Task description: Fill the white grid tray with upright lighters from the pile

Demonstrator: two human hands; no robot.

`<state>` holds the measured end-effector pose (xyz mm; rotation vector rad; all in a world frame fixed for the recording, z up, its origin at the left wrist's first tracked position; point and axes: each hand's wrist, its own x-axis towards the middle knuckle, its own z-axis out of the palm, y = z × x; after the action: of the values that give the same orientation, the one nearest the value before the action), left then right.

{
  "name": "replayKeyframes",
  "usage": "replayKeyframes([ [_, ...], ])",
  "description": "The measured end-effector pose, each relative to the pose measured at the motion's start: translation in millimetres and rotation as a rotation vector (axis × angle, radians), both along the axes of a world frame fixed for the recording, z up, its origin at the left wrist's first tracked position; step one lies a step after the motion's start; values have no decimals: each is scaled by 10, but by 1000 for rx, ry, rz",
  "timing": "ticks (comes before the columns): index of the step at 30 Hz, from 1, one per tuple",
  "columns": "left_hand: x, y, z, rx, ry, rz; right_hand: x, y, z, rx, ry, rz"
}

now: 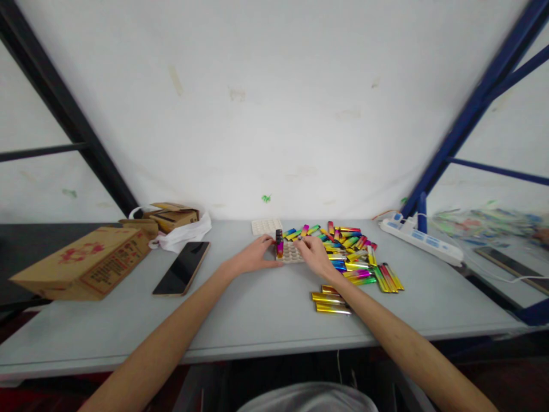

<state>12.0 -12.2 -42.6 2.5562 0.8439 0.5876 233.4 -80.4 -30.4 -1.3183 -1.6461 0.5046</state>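
Observation:
My left hand [256,255] rests at the left side of a pale tray with round hollows [292,253], its thumb and fingers spread around the tray's left end. A few shiny lighters [279,247] stand upright in a row at that end. Over the tray's right part is my right hand [313,254], fingers bent together; whatever it may hold is too small to make out. A heap of metallic, many-coloured lighters [349,252] lies just right of it. Several gold lighters [331,303] lie nearer the front, beside my right forearm.
A second pale tray [266,226] lies by the wall. On the left are a black phone [182,269], a white bag [182,234] and a cardboard box [86,260]. A white power strip [422,237] lies at the right, near a blue metal frame [467,109].

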Motion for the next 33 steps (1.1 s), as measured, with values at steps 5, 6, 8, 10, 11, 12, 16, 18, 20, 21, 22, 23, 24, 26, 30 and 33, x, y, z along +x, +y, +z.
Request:
replayKeyframes([
  [5, -1, 11, -23, -6, -15, -5, 7, 4, -2, 35, -27, -7],
  [6, -1, 13, -27, -2, -14, -6, 10, 1, 2, 52, -41, -11],
  [8, 1, 15, -28, 5, -9, -3, 12, -10, 18, 62, -70, 12],
  [10, 3, 13, -22, 11, -6, -3, 9, -27, 42, 54, -104, 85],
  [11, 4, 10, -16, 13, -3, -6, 5, -36, 54, 69, -136, 120],
  [12, 4, 7, -11, 16, 0, -8, 0, -44, 64, 103, -183, 143],
  [16, 3, -2, 2, 18, 14, -8, -24, -55, 63, 204, -356, 171],
  [18, 4, 1, -2, 15, 12, -5, -31, -41, 38, 147, -359, 181],
  [20, 6, 5, -8, 12, 14, -1, -31, -19, 8, 99, -357, 183],
  [21, 7, 6, -9, 12, 16, 1, -30, -9, -4, 88, -370, 186],
  [22, 9, 5, -8, 13, 17, 3, -27, -1, -12, 83, -392, 192],
  [23, 11, 3, -6, 15, 18, 4, -23, 3, -15, 80, -423, 200],
  [24, 12, -1, -2, 18, 21, 5, -19, 3, -11, 79, -460, 210],
  [26, 15, -9, 6, 19, 25, 6, -10, -10, 12, 81, -540, 237],
  [30, 16, -13, 8, 28, 8, -8, -22, -39, 70, 133, -682, 260],
  [33, 14, -7, 1, 43, 10, -13, -68, -29, 75, 157, -781, 180],
])
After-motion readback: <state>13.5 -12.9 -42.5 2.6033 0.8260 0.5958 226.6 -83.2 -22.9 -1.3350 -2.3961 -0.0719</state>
